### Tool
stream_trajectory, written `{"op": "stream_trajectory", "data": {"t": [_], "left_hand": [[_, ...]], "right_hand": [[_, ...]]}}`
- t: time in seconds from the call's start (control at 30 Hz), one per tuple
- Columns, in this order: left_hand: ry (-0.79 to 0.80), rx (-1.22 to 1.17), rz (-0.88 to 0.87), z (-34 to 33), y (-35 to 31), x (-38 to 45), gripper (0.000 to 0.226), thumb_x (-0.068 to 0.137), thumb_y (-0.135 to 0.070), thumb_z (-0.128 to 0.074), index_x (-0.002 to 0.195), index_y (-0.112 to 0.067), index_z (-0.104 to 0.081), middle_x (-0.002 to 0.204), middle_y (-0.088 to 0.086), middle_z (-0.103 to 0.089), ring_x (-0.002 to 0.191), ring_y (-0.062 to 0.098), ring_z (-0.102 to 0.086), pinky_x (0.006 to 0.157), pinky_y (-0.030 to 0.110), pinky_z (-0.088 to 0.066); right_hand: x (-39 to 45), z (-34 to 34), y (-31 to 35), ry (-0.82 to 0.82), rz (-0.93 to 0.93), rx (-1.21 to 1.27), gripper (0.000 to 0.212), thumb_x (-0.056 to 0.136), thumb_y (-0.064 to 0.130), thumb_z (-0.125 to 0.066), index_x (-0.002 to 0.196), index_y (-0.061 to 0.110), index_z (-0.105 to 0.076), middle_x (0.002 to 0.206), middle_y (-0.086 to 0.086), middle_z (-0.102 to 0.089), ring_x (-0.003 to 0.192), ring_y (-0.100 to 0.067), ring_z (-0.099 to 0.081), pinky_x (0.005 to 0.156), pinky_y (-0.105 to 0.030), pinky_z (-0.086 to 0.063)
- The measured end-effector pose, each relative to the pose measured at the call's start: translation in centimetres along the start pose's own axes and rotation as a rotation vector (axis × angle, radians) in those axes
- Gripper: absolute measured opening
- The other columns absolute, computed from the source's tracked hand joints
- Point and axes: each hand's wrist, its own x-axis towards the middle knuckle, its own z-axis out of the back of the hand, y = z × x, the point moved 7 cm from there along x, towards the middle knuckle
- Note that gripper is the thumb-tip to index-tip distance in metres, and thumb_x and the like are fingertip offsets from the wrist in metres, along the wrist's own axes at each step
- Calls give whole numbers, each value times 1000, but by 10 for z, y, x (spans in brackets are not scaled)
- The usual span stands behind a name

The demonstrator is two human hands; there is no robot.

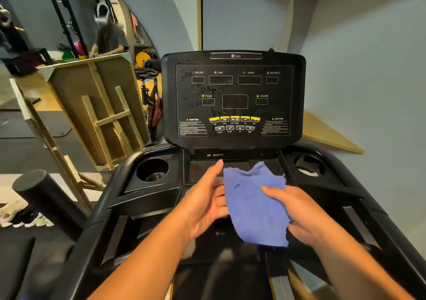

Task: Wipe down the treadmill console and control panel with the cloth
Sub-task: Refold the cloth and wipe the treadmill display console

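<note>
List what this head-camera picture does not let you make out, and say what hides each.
- Caution text on the console: too small to read.
- Right hand's palm and other fingers: behind the cloth.
- Tray under the cloth: mostly covered by the cloth and the left hand.
- Treadmill belt: cut off by the bottom edge and blurred.
- Right cupholder's contents: too dark to tell.

Even indoor light, fisheye-warped edges
</note>
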Motion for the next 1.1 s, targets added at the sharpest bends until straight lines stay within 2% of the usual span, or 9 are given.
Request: {"op": "stream_trajectory", "data": {"t": [0.13,0.27,0.37,0.43,0.6,0.7,0.83,0.93,1.1], "left_hand": [[-7,73,-13,4,4,14,36,96,-31,-63,123,-9,-69,120,15,-73,112,28,-70,99,45,-54],[-110,178,-133,2,-4,40,30,95,-7,-63,125,-12,-64,116,9,-75,109,26,-71,88,42,-56],[-99,105,-236,-13,-20,59,33,96,-1,-60,128,-10,-60,121,11,-73,114,27,-69,98,44,-53],[-104,104,-275,-22,-30,73,34,96,0,-59,129,-10,-59,121,11,-73,114,28,-69,100,45,-54],[-208,230,-331,-32,-48,100,31,97,-1,-58,124,-15,-64,115,8,-75,108,24,-72,95,42,-56],[-334,308,-409,-23,-58,104,25,100,-12,-58,122,-21,-67,113,0,-76,96,16,-71,87,36,-55],[-682,405,-516,29,-70,91,20,99,-11,-61,113,-21,-69,105,0,-74,83,14,-71,70,27,-60],[-940,774,-590,77,-79,74,26,95,-7,-63,111,-27,-67,105,-7,-72,95,6,-68,89,30,-56],[-1096,1066,-479,144,-67,69,32,91,-18,-65,122,-21,-63,116,-3,-67,113,21,-61,101,51,-50]], "right_hand": [[5,-7,-6,-50,-140,128,30,94,12,-60,121,-1,-60,132,-33,-57,115,-40,-62,100,-48,-47],[26,-3,25,201,6,349,44,90,9,-61,133,1,-57,127,-26,-65,117,-35,-63,105,-52,-47],[41,2,33,316,6,571,55,91,9,-58,142,-7,-44,134,-27,-59,126,-38,-57,104,-48,-48],[55,3,31,352,-57,648,47,92,13,-54,136,-6,-54,138,-26,-56,127,-36,-56,109,-47,-44],[86,25,45,273,-3,406,33,88,21,-57,116,13,-73,120,-19,-71,110,-31,-69,92,-46,-54],[104,41,59,239,17,355,39,90,20,-54,124,7,-68,122,-22,-68,114,-34,-67,100,-48,-50],[134,84,81,35,82,364,30,96,17,-53,121,6,-66,116,-20,-71,102,-26,-72,83,-37,-57],[136,114,127,-233,358,260,16,98,9,-52,103,15,-66,93,-5,-73,80,-15,-72,72,-31,-56],[144,121,229,-725,742,-358,18,101,20,-46,104,8,-60,97,-10,-60,90,-27,-57,75,-34,-38]]}}
